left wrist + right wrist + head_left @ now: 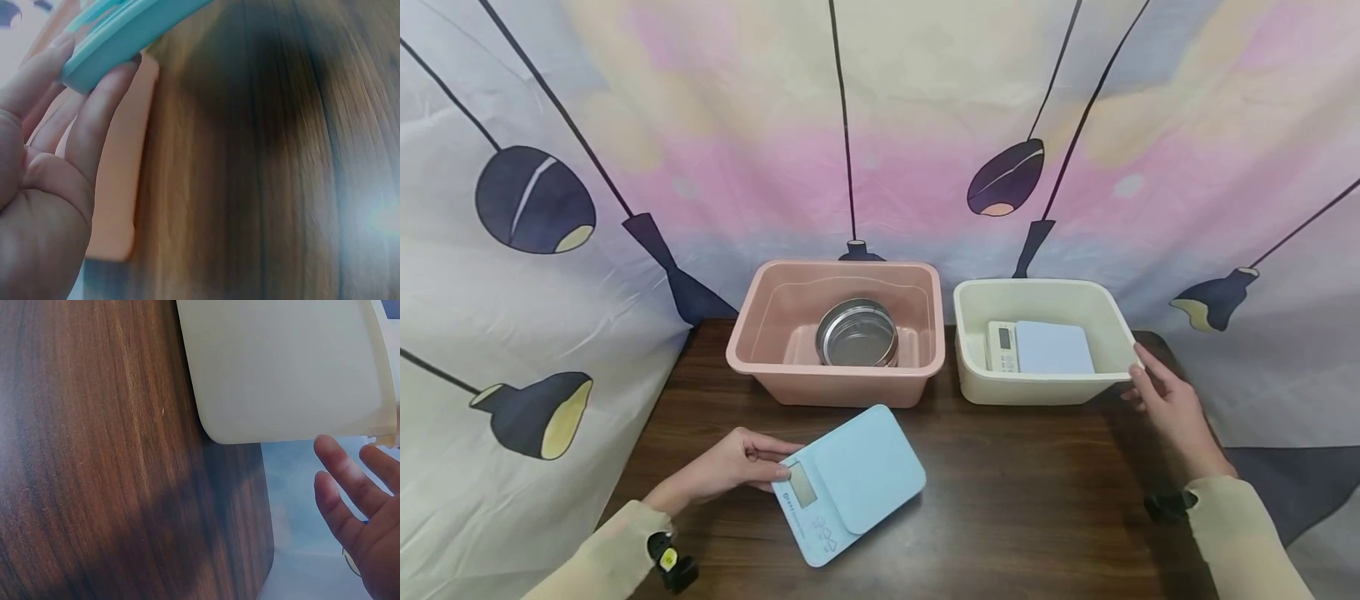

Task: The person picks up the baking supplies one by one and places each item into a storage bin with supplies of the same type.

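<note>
My left hand [741, 462] pinches the corner of a light blue kitchen scale [872, 471] beside its small display, thumb on top and fingers beneath. Tilted, the scale is held above the table in front of the pink bin. In the left wrist view its edge [119, 47] shows between thumb and fingers, clear of the wood. At the right end of a cream bin [1037, 387], my right hand [1172, 408] touches the rim with its fingertips, other fingers loosely extended. Inside that bin lies a white scale [1052, 346] with a cream control panel.
A pink bin [842, 387] stands left of the cream one, with round metal sieves or pans [857, 333] inside. Both bins stand at the back of the dark wooden table [1015, 483], against a patterned cloth [737, 167].
</note>
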Demonstrator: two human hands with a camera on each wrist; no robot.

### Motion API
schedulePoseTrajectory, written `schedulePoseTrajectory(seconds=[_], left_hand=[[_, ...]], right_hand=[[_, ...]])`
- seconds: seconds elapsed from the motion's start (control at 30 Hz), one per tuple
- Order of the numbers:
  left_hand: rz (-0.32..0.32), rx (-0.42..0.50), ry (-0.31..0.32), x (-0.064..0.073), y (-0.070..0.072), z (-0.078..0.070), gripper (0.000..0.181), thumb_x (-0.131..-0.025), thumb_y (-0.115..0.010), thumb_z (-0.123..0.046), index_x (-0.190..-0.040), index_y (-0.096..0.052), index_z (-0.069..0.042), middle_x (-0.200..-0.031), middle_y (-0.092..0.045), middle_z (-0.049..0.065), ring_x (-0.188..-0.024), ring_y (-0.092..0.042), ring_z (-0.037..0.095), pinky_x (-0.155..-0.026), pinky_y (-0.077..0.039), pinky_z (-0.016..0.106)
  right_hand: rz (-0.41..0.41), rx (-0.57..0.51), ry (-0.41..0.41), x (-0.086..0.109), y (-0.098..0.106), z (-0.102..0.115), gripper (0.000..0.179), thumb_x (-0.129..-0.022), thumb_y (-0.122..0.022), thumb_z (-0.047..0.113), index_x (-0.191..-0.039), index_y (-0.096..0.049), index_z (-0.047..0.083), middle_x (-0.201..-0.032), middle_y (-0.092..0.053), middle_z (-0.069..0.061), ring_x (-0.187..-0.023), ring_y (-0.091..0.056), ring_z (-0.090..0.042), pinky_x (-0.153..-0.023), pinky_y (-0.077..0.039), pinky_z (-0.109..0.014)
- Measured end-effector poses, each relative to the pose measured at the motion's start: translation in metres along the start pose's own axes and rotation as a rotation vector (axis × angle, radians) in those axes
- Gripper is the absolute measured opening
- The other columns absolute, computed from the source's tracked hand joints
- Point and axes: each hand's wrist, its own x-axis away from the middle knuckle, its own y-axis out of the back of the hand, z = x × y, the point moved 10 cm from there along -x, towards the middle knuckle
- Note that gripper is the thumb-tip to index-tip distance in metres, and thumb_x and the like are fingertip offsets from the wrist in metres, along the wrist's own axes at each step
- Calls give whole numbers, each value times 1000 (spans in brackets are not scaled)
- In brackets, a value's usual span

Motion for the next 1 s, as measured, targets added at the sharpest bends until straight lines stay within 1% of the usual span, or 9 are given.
schedulePoseTrajectory(seconds=[0.13, 0.27, 0.37, 0.47, 0.53, 0.63, 0.77, 0.93, 1.0], left_hand=[[18, -19, -45, -8, -14, -18, 43, -99, -69, -4, -136, -58, 16, -124, -69, 30, -102, -75, 20, -82, -64, 46], [17, -38, -81, -16, -25, -34, 43, -99, -70, -4, -135, -60, 15, -122, -71, 27, -100, -75, 19, -82, -61, 55], [8, -44, -98, -22, -32, -46, 43, -98, -71, -4, -135, -60, 15, -121, -71, 27, -99, -75, 19, -82, -60, 58], [1, -47, -116, -29, -38, -58, 43, -98, -72, -4, -135, -61, 14, -120, -71, 27, -99, -75, 19, -80, -62, 55], [5, -51, -133, -34, -41, -65, 42, -98, -72, -4, -135, -62, 13, -120, -71, 27, -99, -75, 19, -79, -64, 50], [30, -60, -165, -41, -45, -77, 43, -98, -71, -3, -136, -61, 13, -122, -70, 28, -101, -75, 20, -79, -65, 45], [57, -78, -190, -49, -50, -92, 43, -98, -71, -4, -136, -61, 13, -121, -71, 27, -104, -75, 20, -81, -65, 46], [68, -109, -197, -63, -55, -111, 43, -97, -72, -4, -136, -62, 12, -120, -72, 25, -102, -75, 20, -83, -65, 47], [69, -119, -199, -69, -57, -120, 42, -97, -72, -4, -136, -63, 10, -121, -72, 25, -102, -75, 20, -83, -64, 49]], right_hand=[[2, -1, -6, 0, 0, -1, 59, -112, -48, 34, -163, -32, 11, -117, -65, -35, -73, -66, 1, -60, -56, -21], [-4, -11, -9, 0, 0, -3, 59, -111, -50, 35, -163, -33, 12, -110, -70, -24, -74, -67, 1, -59, -56, -20], [-16, -26, 8, 0, 1, -2, 58, -111, -51, 33, -162, -35, 11, -105, -72, -21, -72, -67, 1, -58, -55, -20], [-22, -37, 29, 0, 2, -2, 57, -111, -52, 31, -162, -36, 10, -102, -73, -16, -72, -67, 2, -57, -55, -20], [-22, -38, 31, -1, 3, -3, 58, -111, -52, 31, -162, -36, 11, -100, -73, -5, -72, -66, 3, -58, -55, -19], [-20, -43, 34, -1, 3, -4, 58, -111, -52, 32, -162, -36, 12, -99, -72, 3, -72, -67, 3, -58, -55, -19], [-14, -55, 42, -1, 3, -3, 58, -111, -52, 31, -162, -35, 13, -99, -72, 5, -73, -67, 3, -58, -55, -19], [-3, -71, 35, 0, 3, -3, 58, -111, -52, 32, -163, -34, 14, -95, -62, 30, -73, -67, 3, -58, -56, -20], [1, -66, 27, 0, 3, -4, 58, -111, -51, 33, -163, -34, 14, -96, -59, 32, -73, -66, 3, -59, -56, -21]])
